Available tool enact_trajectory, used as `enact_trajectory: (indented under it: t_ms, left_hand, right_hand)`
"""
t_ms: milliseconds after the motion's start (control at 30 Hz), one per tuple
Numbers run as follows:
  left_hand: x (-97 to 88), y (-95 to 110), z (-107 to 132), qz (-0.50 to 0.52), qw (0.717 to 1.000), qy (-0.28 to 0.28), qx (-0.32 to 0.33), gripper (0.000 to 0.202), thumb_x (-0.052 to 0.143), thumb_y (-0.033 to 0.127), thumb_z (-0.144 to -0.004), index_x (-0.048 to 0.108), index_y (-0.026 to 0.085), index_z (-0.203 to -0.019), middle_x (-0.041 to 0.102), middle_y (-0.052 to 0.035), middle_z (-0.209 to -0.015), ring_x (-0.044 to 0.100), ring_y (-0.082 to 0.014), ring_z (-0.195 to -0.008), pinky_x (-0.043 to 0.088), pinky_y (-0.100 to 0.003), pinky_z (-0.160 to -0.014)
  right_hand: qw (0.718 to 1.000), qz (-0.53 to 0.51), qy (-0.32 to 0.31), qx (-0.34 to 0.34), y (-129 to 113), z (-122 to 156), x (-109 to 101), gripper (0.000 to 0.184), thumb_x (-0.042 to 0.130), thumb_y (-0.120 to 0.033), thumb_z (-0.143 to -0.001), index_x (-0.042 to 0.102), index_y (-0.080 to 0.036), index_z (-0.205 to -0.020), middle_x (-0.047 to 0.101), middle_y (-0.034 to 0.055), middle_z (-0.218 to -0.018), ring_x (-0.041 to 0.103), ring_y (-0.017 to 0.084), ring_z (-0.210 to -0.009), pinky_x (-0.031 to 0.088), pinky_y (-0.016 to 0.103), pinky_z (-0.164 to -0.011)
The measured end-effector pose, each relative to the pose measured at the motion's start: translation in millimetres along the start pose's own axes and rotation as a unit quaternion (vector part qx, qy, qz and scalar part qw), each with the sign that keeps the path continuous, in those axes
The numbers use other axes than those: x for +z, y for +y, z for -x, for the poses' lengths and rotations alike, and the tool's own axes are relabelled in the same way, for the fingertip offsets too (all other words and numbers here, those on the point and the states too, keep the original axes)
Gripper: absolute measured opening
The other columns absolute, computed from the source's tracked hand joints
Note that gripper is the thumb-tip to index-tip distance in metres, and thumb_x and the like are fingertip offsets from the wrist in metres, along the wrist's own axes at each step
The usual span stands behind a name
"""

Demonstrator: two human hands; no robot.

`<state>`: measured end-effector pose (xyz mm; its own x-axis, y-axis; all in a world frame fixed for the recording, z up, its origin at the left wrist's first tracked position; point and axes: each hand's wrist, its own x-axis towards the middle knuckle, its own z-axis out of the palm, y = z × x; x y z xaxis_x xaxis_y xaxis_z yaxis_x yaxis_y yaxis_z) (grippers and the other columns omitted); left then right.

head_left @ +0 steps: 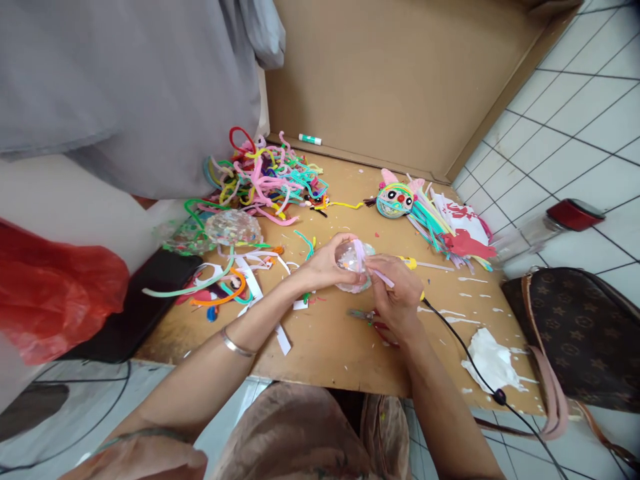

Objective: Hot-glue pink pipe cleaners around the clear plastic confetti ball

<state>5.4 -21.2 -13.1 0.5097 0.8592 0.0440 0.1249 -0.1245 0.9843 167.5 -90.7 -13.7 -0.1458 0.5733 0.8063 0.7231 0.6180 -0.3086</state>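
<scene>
My left hand (325,264) is closed around a clear, round plastic piece (347,256) just above the tabletop. A pale lilac pipe cleaner (359,251) runs over the front of that piece. At its right side, my right hand (399,288) pinches the lilac strip, whose loose end sticks out past the fingers. Pliers with red handles (361,313) lie under my right hand, partly hidden by it. Behind my right hand is a yellow-handled tool (410,263), probably a glue gun, mostly covered.
Pipe cleaners (265,177) are heaped at the back left, near a glue stick (310,139). A decorated face ball with streamers (395,199) lies back right. Paper scraps (250,280) are at left. A black cable (460,340) crosses the right side, beside white tissue (493,360) and a brown bag (575,333).
</scene>
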Motion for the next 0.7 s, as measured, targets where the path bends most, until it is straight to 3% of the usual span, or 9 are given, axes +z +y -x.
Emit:
enact_trajectory:
  t_ms: [700]
  left_hand:
    - [1.0,-5.4,-3.6,0.028,1.000,0.005,0.005,0.076,0.078,0.025,-0.052,0.046,0.017,-0.121,0.057,-0.0070,-0.114,0.057,-0.0231,-0.110,0.047,-0.037,-0.098]
  right_hand:
    - [0.998,0.027,-0.018,-0.058,-0.8,-3.0,1.2,0.021,0.052,-0.011,-0.087,0.065,-0.022,-0.099,0.074,0.0088,-0.097,0.069,0.020,-0.093,0.058,0.038,-0.085]
